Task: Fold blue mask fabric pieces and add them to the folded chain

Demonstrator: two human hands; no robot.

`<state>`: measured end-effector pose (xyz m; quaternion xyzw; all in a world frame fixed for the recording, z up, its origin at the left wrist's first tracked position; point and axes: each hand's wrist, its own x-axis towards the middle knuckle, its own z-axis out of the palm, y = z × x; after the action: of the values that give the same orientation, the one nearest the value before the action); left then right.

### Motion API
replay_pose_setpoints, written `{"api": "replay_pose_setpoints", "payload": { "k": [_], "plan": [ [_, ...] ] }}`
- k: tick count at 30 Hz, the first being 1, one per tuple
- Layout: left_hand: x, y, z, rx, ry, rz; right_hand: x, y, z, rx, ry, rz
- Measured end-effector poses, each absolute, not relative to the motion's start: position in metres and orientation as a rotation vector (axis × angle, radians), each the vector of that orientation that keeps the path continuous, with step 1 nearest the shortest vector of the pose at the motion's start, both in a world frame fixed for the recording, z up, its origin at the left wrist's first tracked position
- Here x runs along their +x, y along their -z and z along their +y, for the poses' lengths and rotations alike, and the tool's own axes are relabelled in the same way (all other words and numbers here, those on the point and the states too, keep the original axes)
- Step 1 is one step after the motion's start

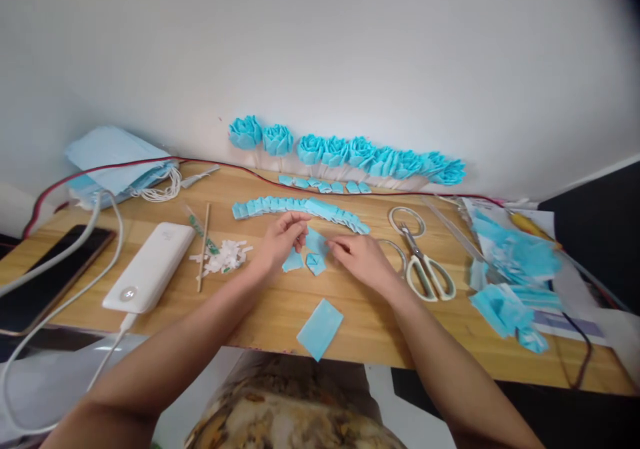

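My left hand (281, 237) pinches a small folded piece of light blue paper (315, 239) above the wooden table (350, 316). My right hand (361, 257) lies just right of it, fingers curled and touching the same piece. Two more small blue folded pieces (304, 262) lie on the table under the hands. A curved row of folded blue pieces (295, 207) sits just beyond my fingers. A larger blue rectangle (320, 329) rests at the table's near edge.
Blue paper roses (345, 150) line the wall. Scissors (425, 262) lie right of my right hand, blue scraps (515, 282) further right. At left are a white power bank (150, 267), cables, a phone (50, 276), a wooden stick (204, 248), white snippets (225, 256) and stacked blue masks (115, 162).
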<state>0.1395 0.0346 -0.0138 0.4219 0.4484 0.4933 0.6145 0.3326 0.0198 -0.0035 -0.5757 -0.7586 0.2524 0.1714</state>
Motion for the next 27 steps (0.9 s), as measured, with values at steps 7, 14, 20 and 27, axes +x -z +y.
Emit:
{"api": "replay_pose_setpoints", "payload": {
  "k": [7,14,20,27],
  "plan": [
    [0.140,0.015,0.034,0.988,-1.128,1.011,0.332,0.005,0.019,-1.650,-0.425,-2.128],
    [0.140,0.006,0.033,1.197,-1.161,1.059,0.330,0.010,0.020,-1.646,-0.256,-2.164],
    [0.102,-0.055,-0.037,1.559,-1.079,1.011,0.333,0.012,0.022,-1.667,-0.185,-2.117],
    [0.046,0.008,-0.155,1.491,-0.530,0.999,0.331,0.004,0.018,-1.539,-0.177,-2.017]
  ]
}}
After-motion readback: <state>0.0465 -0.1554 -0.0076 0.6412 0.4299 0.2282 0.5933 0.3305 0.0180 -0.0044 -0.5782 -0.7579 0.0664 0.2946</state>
